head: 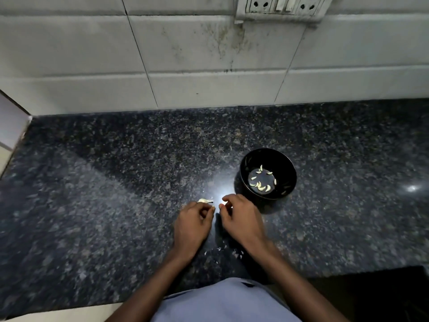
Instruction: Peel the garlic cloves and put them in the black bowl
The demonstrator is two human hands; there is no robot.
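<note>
The black bowl (246, 163) stands on the dark granite counter (116, 182), right of centre, with several peeled garlic cloves (261, 185) on its bottom. Just left of it and nearer to me, my right hand (241, 217) pinches a small pale garlic clove (224, 203) at its fingertips. My left hand (193, 223) has its fingers curled, with a pale bit of garlic skin (212, 207) at the tips. An unpeeled garlic piece (205, 201) lies on the counter just beyond my left hand.
Bits of garlic skin (236, 253) lie scattered on the counter between my wrists. A white tiled wall (185, 54) with a socket panel (281, 6) rises behind the counter. The counter's near edge runs below my forearms.
</note>
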